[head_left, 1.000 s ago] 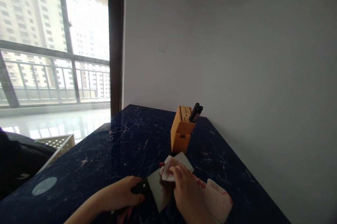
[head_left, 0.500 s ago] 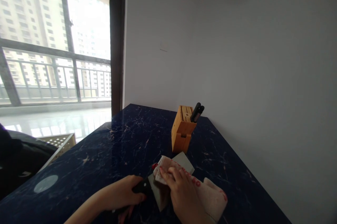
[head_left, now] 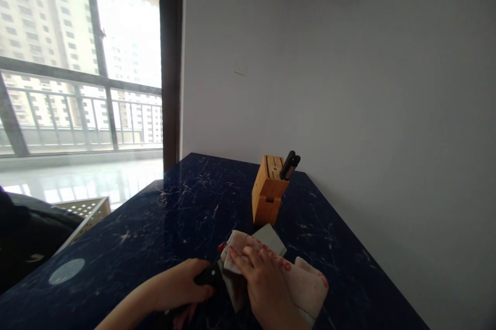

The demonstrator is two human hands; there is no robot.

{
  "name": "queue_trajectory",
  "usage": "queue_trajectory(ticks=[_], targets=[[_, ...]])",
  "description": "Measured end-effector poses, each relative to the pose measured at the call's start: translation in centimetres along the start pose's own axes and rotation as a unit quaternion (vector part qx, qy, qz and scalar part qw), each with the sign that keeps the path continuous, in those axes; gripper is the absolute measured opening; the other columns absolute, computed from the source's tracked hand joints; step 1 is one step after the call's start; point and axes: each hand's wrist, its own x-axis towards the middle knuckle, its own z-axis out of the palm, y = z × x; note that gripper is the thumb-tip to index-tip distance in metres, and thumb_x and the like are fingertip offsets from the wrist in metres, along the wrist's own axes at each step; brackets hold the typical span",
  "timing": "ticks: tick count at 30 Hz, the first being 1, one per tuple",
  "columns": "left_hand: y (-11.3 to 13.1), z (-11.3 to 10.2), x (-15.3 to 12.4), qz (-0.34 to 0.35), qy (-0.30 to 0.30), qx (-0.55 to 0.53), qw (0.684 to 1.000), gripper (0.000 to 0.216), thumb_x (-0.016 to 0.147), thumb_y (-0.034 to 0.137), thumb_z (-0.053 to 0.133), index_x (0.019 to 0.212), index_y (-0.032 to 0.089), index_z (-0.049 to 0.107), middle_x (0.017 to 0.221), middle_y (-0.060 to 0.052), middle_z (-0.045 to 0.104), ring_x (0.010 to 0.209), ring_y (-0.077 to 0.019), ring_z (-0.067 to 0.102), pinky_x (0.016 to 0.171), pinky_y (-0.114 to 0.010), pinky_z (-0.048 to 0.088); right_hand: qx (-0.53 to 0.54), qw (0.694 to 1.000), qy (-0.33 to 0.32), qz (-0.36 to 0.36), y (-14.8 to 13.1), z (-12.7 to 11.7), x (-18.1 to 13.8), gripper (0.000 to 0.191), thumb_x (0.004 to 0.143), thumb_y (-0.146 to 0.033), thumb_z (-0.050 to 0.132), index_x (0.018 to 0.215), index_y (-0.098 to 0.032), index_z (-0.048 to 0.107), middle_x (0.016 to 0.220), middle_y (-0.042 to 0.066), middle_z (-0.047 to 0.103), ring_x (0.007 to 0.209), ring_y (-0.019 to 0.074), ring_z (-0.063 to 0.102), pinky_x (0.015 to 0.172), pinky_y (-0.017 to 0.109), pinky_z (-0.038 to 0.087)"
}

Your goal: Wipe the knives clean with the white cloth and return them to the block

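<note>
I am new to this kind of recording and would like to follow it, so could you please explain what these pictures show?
There is no machine here: these are a person's bare hands. Every picture comes from one camera worn on the head, looking forward and down. The left hand grips the black handle of a wide knife. The right hand presses a pale cloth with red marks on its blade. Beyond the blade, a wooden block stands on the dark table, with two black handles sticking out. A pale round patch shows at the left; I cannot tell what it is.
</note>
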Motion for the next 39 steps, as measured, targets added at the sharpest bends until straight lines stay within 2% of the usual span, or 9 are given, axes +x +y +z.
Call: queue_trajectory(ticks=[5,8,13,18,22,27,33,39], targets=[[0.3,0.0,-0.3,-0.024,-0.020,-0.003,0.999,0.021,0.066,0.027,0.044,0.079,0.017,0.057,0.056,0.003,0.060,0.045,-0.0107,0.052,0.039,-0.018,0.033,-0.059,0.992,0.025,0.104,3.0,-0.3,0.9,0.054,0.082,-0.011,0.032,0.129,-0.038,0.031,0.123,-0.002,0.045,0.108,0.0214,0.040,0.090,0.035,0.027],[0.2,-0.1,-0.2,-0.018,-0.014,0.009,1.000,0.021,0.067,0.027,0.044,0.079,0.017,0.058,0.057,0.003,0.060,0.046,-0.0106,0.052,0.040,-0.018,0.032,-0.080,0.987,0.025,0.139,4.5,-0.7,1.0,0.055,0.080,-0.010,0.034,0.130,-0.034,0.034,0.123,0.001,0.046,0.109,0.0224,0.039,0.088,0.035,0.029],[-0.4,-0.1,0.1,-0.008,-0.024,0.000,1.000,0.021,0.065,0.027,0.047,0.080,0.017,0.059,0.064,0.003,0.061,0.051,-0.0102,0.054,0.044,-0.017,0.035,-0.050,0.991,0.028,0.123,3.8,-0.8,0.5,0.055,0.079,-0.009,0.034,0.128,-0.032,0.037,0.120,0.001,0.048,0.109,0.0203,0.039,0.091,0.033,0.028],[-0.7,0.0,0.2,-0.005,-0.011,0.028,1.000,0.023,0.066,0.030,0.046,0.079,0.016,0.059,0.065,0.002,0.061,0.054,-0.0113,0.053,0.043,-0.017,0.033,0.013,0.999,0.019,0.045,1.0,-0.6,-0.2,0.057,0.079,-0.008,0.033,0.129,-0.036,0.034,0.120,-0.004,0.046,0.115,0.0175,0.033,0.097,0.029,0.022],[-0.9,0.0,0.4,0.007,-0.012,0.027,1.000,0.021,0.065,0.029,0.048,0.078,0.016,0.058,0.068,0.002,0.061,0.055,-0.0105,0.053,0.046,-0.017,0.035,0.021,1.000,-0.002,0.000,-0.2,-0.8,-0.3,0.059,0.079,-0.010,0.035,0.130,-0.040,0.029,0.122,-0.006,0.045,0.116,0.0169,0.032,0.098,0.029,0.021],[-1.1,0.3,0.6,-0.044,-0.059,-0.033,0.997,0.023,0.068,0.031,0.044,0.082,0.016,0.053,0.056,0.001,0.059,0.042,-0.0108,0.053,0.036,-0.017,0.035,-0.031,0.997,0.013,0.064,1.6,-0.9,0.3,0.056,0.081,-0.011,0.034,0.129,-0.039,0.031,0.125,-0.004,0.044,0.110,0.0193,0.038,0.094,0.033,0.024],[-1.5,0.5,0.7,-0.067,-0.080,-0.062,0.993,0.024,0.067,0.034,0.046,0.084,0.017,0.051,0.052,0.001,0.059,0.038,-0.0126,0.053,0.032,-0.019,0.039,-0.067,0.990,0.026,0.119,5.2,-1.5,1.1,0.054,0.079,-0.009,0.033,0.128,-0.029,0.038,0.121,0.002,0.047,0.108,0.0193,0.040,0.091,0.031,0.027],[-1.2,0.5,0.6,-0.062,-0.079,-0.061,0.993,0.022,0.067,0.033,0.046,0.080,0.017,0.053,0.051,0.001,0.058,0.037,-0.0120,0.052,0.032,-0.018,0.039,-0.088,0.986,0.025,0.139,4.9,-1.9,0.6,0.053,0.079,-0.009,0.032,0.128,-0.029,0.039,0.119,0.004,0.049,0.106,0.0210,0.042,0.087,0.033,0.030]])
